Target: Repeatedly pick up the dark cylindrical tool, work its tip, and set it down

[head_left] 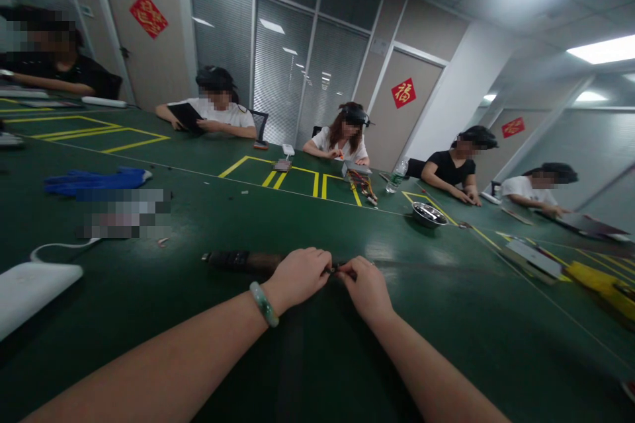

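Observation:
A dark, rod-shaped tool [248, 261] with a brownish body lies across the green table, a small metal tip at its left end. My left hand [303, 274], a jade-coloured bangle on its wrist, closes over the tool's right end. Close beside it, my right hand [367, 284] pinches at a small dark piece [334, 268] between the fingertips of both hands. Fingers cover most of that piece, so its kind and whether it joins the tool cannot be made out.
A blue glove [96, 180] and a white device [37, 287] with a cable are to the left. Further off stand a metal bowl [429, 215], a water bottle [397, 176] and a bundle of wires [364, 186]. Several people sit across the table.

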The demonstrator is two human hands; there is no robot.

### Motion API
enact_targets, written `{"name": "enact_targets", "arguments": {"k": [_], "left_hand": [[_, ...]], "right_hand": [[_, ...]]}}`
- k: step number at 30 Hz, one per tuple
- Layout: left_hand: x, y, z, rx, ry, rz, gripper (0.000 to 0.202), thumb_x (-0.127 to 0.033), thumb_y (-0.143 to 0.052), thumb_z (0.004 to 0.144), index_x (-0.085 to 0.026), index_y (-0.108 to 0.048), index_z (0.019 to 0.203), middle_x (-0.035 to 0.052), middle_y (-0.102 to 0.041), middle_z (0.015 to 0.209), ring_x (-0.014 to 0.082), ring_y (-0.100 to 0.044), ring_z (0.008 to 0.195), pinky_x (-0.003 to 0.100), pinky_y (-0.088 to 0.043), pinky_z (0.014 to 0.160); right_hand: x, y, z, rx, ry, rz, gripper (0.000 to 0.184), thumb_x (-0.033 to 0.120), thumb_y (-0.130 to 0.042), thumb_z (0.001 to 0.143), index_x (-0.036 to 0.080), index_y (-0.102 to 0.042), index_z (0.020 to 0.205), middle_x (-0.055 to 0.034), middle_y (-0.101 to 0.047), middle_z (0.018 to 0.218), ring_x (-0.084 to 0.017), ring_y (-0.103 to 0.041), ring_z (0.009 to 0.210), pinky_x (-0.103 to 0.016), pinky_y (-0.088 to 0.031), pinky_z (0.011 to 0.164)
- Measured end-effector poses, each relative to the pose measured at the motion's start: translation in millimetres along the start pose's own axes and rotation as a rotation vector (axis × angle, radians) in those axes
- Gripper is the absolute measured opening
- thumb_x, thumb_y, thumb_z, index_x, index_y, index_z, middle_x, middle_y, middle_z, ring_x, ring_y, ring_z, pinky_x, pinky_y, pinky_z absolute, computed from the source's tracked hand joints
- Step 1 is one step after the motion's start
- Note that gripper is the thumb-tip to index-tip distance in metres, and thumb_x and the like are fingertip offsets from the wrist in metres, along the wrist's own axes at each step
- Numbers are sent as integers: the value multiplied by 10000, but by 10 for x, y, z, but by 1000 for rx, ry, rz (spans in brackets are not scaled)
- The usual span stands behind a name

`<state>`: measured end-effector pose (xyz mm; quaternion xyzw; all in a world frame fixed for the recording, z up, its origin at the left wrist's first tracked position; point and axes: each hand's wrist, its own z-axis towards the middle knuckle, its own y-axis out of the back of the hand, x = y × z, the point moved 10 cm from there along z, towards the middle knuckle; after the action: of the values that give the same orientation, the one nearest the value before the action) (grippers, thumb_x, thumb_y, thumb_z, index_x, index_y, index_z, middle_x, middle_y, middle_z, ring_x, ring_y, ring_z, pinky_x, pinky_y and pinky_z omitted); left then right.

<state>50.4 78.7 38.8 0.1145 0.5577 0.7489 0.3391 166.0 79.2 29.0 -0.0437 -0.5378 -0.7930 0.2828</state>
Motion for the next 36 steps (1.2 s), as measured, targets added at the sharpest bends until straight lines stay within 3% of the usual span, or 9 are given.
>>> {"name": "enact_targets", "arguments": {"k": [10, 29, 36], "left_hand": [[-7, -16, 1, 15, 0, 15, 78, -276, -557, 886, -200, -574, 899, 24, -613, 893, 187, -575, 860, 293, -432, 709], [-2, -7, 30, 55, 66, -21, 89, -181, -554, 849, -205, -540, 934, 37, -632, 917, 199, -599, 856, 311, -453, 721], [8, -13, 25, 42, 60, -56, 150, -169, -557, 845, -204, -529, 988, 48, -634, 956, 210, -604, 893, 325, -468, 743]], "right_hand": [[50, -26, 3, 15, 36, 44, 39, 174, -663, 833, 211, -672, 830, -1, -631, 843, -164, -582, 823, -288, -424, 754], [263, -101, 77, 68, 264, -226, 77, 145, -576, 897, 175, -634, 857, -36, -621, 903, -183, -552, 868, -327, -413, 820], [218, -284, 136, 145, 331, -190, 202, 40, -488, 893, 155, -614, 1001, -76, -645, 1143, -193, -547, 1143, -368, -347, 1036]]}}
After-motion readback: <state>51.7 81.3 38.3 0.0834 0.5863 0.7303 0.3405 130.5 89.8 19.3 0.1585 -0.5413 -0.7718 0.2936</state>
